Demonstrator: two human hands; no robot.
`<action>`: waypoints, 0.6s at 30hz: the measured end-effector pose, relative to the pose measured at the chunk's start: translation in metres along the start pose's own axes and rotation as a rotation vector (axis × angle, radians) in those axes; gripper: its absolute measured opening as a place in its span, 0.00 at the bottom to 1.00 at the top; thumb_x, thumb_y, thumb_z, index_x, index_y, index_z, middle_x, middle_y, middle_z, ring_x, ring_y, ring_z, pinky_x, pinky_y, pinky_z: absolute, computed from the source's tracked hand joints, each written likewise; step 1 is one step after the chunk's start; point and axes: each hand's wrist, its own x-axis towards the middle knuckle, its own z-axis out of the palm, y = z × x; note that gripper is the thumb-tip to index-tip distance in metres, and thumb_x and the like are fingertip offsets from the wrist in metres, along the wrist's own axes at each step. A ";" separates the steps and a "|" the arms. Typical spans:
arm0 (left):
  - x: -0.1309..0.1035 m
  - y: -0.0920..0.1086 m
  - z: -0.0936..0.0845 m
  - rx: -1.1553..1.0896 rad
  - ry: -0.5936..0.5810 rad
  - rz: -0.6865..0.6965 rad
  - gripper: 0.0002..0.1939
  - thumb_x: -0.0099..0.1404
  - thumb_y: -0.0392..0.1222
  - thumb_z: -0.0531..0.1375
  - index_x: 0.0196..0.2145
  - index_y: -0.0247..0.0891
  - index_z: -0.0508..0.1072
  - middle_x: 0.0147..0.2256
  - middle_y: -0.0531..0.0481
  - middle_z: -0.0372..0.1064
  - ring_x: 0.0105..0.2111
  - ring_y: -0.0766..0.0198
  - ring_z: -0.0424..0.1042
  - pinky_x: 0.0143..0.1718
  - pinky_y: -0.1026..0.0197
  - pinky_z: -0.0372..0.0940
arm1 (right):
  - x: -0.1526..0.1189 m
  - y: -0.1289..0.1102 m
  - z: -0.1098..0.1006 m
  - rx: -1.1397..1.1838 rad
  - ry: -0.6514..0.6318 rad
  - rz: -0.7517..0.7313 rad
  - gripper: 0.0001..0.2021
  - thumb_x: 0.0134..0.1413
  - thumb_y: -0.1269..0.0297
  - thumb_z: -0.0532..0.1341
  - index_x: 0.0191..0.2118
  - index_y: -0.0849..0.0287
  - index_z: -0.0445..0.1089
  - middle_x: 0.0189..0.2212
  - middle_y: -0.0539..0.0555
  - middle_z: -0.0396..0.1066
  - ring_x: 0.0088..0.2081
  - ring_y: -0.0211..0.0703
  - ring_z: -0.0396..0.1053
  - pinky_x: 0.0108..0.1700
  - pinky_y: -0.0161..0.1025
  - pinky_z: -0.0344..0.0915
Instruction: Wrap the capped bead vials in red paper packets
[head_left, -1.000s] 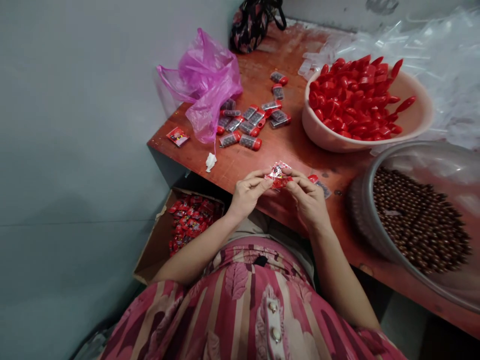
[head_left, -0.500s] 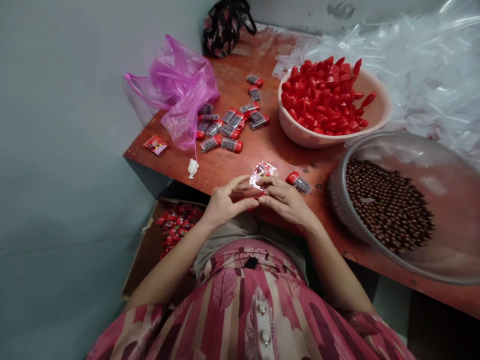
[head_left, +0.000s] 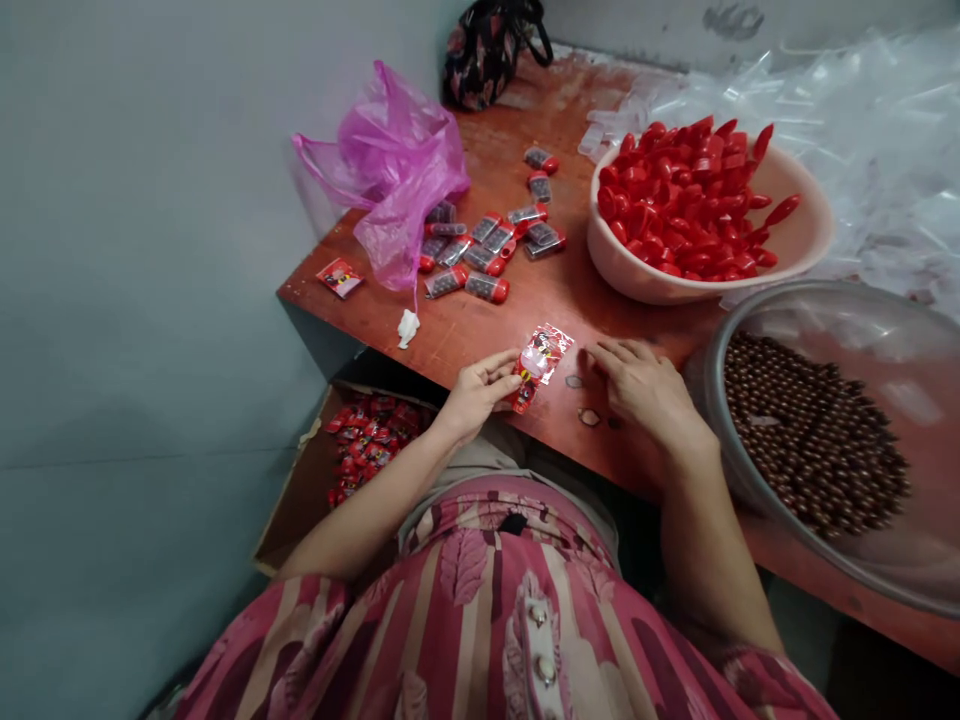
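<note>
My left hand (head_left: 482, 393) pinches a shiny printed sachet (head_left: 546, 352), red and silver with a cartoon figure, at the table's front edge. Its lower part is red with a yellow patch, close to my fingertips. To the right, my right hand (head_left: 643, 388) is lowered over the tabletop with its fingers curled down. Whatever lies beneath its palm is hidden. Beyond my hands lies a group of small clear tubes with red caps (head_left: 486, 287), filled with dark balls. Another printed sachet (head_left: 340, 278) rests near the left corner.
A pink bowl (head_left: 652, 290) of red caps (head_left: 690, 200) stands behind my right hand. Right of it is a grey basin (head_left: 724, 400) with brown balls (head_left: 810, 430). Clear plastic pieces (head_left: 892, 150), a purple bag (head_left: 409, 165) and a box of red packets (head_left: 367, 440) surround the workspace.
My hands have parted. The sachet stays in my left hand, while my right hand has moved right, over where a red-capped tube lay; that tube is now out of sight. The view has shifted slightly.
</note>
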 end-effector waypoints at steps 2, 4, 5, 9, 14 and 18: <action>-0.001 0.003 0.003 -0.056 0.017 -0.004 0.28 0.46 0.35 0.70 0.47 0.41 0.74 0.36 0.53 0.74 0.29 0.70 0.73 0.27 0.67 0.70 | -0.003 0.003 0.001 -0.066 -0.045 0.060 0.20 0.56 0.74 0.52 0.53 0.58 0.68 0.50 0.65 0.69 0.48 0.61 0.65 0.40 0.51 0.66; -0.001 0.005 0.005 -0.098 0.038 0.010 0.27 0.47 0.31 0.69 0.47 0.42 0.74 0.38 0.53 0.73 0.30 0.70 0.73 0.28 0.66 0.71 | -0.006 0.003 0.000 -0.065 -0.068 0.156 0.18 0.54 0.71 0.55 0.50 0.60 0.70 0.45 0.67 0.69 0.44 0.60 0.66 0.35 0.48 0.66; 0.000 0.005 0.005 -0.116 0.046 0.014 0.25 0.48 0.30 0.68 0.45 0.41 0.75 0.38 0.53 0.73 0.30 0.70 0.73 0.29 0.66 0.72 | -0.007 0.002 0.000 -0.044 -0.067 0.211 0.16 0.54 0.70 0.56 0.49 0.61 0.71 0.44 0.67 0.68 0.42 0.59 0.66 0.34 0.47 0.65; 0.003 0.006 0.004 -0.180 0.050 0.016 0.13 0.53 0.33 0.66 0.38 0.36 0.75 0.34 0.52 0.73 0.29 0.68 0.74 0.29 0.63 0.72 | -0.008 -0.003 -0.001 0.141 0.110 0.355 0.15 0.55 0.65 0.57 0.47 0.61 0.72 0.42 0.64 0.66 0.38 0.52 0.67 0.36 0.46 0.64; 0.004 0.008 0.004 -0.245 0.063 -0.031 0.07 0.58 0.39 0.65 0.33 0.33 0.72 0.28 0.51 0.73 0.27 0.65 0.75 0.33 0.58 0.73 | -0.010 -0.009 0.007 0.421 0.408 0.441 0.12 0.53 0.57 0.61 0.39 0.59 0.72 0.37 0.58 0.70 0.40 0.50 0.67 0.44 0.47 0.63; 0.006 0.006 0.005 -0.230 0.083 -0.019 0.09 0.57 0.41 0.66 0.30 0.32 0.72 0.27 0.50 0.73 0.25 0.66 0.74 0.32 0.59 0.72 | -0.011 -0.008 0.015 0.543 0.445 0.470 0.12 0.52 0.55 0.62 0.37 0.59 0.72 0.36 0.56 0.71 0.36 0.47 0.67 0.43 0.45 0.64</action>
